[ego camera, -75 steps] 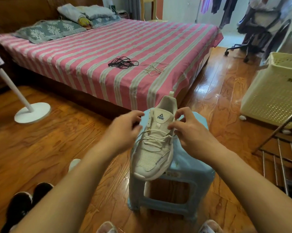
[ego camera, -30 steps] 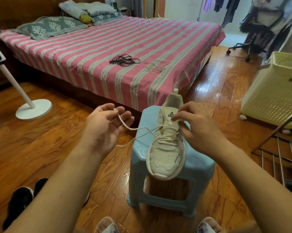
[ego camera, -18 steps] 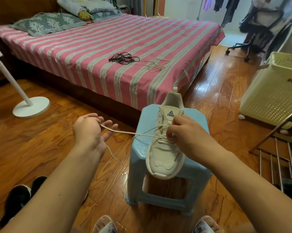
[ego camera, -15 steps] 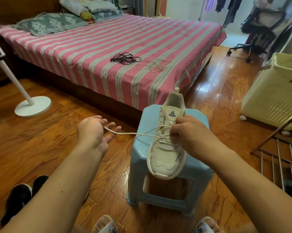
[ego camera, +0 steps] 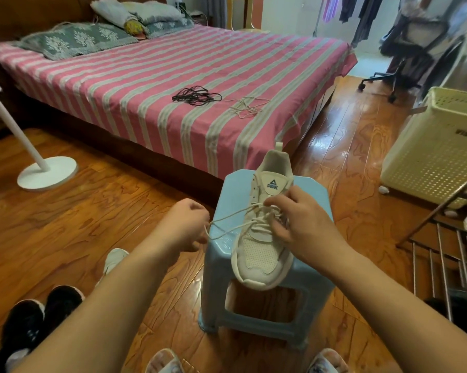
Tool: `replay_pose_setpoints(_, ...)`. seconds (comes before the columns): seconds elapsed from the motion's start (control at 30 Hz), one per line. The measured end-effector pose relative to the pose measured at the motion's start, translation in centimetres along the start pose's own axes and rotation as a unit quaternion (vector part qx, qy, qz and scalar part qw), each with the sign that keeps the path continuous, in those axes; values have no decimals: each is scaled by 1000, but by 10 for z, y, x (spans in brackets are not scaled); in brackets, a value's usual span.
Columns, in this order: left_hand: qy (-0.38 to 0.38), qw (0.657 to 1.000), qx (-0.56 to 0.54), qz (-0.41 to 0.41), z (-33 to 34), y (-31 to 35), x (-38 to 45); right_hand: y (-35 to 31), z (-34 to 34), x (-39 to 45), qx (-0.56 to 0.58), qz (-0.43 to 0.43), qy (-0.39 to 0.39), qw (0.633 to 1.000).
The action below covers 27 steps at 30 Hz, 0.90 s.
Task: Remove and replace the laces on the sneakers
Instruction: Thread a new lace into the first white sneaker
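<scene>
A white sneaker (ego camera: 259,254) lies on a light blue plastic stool (ego camera: 311,281), toe pointing toward me. Its cream lace (ego camera: 235,219) is partly pulled loose and runs out to the left. My left hand (ego camera: 185,224) hangs left of the stool with its fingers curled round the lace's free end. My right hand (ego camera: 299,219) lies over the sneaker's lacing and pinches the lace near the tongue. A bundle of black laces (ego camera: 196,96) and a loose pale lace (ego camera: 247,106) lie on the bed.
The pink striped bed (ego camera: 146,76) stands behind the stool. A white fan base (ego camera: 47,176) is at left, a cream laundry basket (ego camera: 436,152) and a metal rack (ego camera: 447,254) at right. Black sneakers (ego camera: 38,319) and another white sneaker (ego camera: 114,261) sit on the wooden floor.
My left hand drew the lace out to the left, then came back toward the stool and now holds it in a closed fist. My right hand stays on the lacing.
</scene>
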<state>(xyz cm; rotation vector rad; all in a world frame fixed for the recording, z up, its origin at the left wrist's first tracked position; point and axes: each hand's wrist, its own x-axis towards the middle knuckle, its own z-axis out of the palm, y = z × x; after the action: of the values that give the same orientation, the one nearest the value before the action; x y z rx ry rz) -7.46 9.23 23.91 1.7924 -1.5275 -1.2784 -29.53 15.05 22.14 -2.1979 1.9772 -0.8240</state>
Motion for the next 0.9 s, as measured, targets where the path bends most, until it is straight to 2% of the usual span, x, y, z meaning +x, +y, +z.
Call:
replay_pose_setpoints(0.07, 14, 982, 176, 69, 7, -4, 2, 1, 2, 2, -31, -42, -3, 999)
replay_pose_setpoints(0.1, 29, 972, 212, 101, 11, -3, 2, 0, 2, 3, -44, -52, 12, 998)
replay_pose_setpoints(0.17, 32, 961, 195, 196, 20, -2, 2, -5, 3, 5, -18, -27, 46, 998)
replay_pose_setpoints(0.23, -11, 938, 167, 305, 33, 3, 1, -12, 1, 9, 97, 94, 47, 990)
replay_pose_setpoints(0.27, -28, 922, 177, 343, 42, 6, 2, -15, -2, 11, 180, 168, 16, 969)
replay_pose_setpoints(0.33, -39, 908, 198, 367, 57, 9, 9, -19, -10, 13, 366, 259, -46, 893)
replay_pose_setpoints(0.4, -34, 914, 186, 358, 66, 12, 15, -16, -19, 11, 540, 284, -54, 790)
replay_pose_setpoints(0.43, -20, 919, 170, 355, 68, 15, 16, -14, -23, 11, 592, 288, -46, 751)
replay_pose_setpoints(0.47, 9, 922, 149, 356, 67, 17, 17, -12, -25, 10, 603, 285, -44, 744)
replay_pose_setpoints(0.5, 53, 919, 134, 366, 65, 20, 15, -9, -24, 9, 565, 277, -49, 776)
replay_pose_setpoints(0.53, 117, 901, 145, 392, 60, 22, 13, -6, -22, 8, 480, 262, -57, 835)
replay_pose_setpoints(0.57, 191, 865, 190, 423, 54, 24, 11, -5, -19, 6, 376, 243, -63, 892)
replay_pose_setpoints(0.6, 248, 825, 242, 446, 48, 24, 11, -3, -16, 6, 287, 222, -63, 930)
replay_pose_setpoints(0.63, 282, 799, 279, 451, 41, 23, 12, -2, -13, 6, 230, 210, -57, 948)
replay_pose_setpoints(0.67, 291, 800, 298, 432, 34, 23, 14, 0, -11, 6, 207, 213, -44, 954)
replay_pose_setpoints(0.7, 282, 824, 290, 396, 29, 22, 16, 2, -10, 6, 204, 227, -26, 952)
replay_pose_setpoints(0.73, 258, 865, 245, 354, 26, 21, 17, 6, -9, 7, 204, 245, -9, 948)
replay_pose_setpoints(0.8, 172, 954, 19, 244, 24, 22, 18, 9, -7, 10, 197, 271, 13, 942)
replay_pose_setpoints(0.83, 124, 966, -127, 189, 24, 26, 14, 10, -6, 11, 191, 278, 11, 941)
replay_pose_setpoints(0.9, 35, 931, -336, 137, 23, 40, -1, 7, -5, 12, 185, 286, -7, 940)
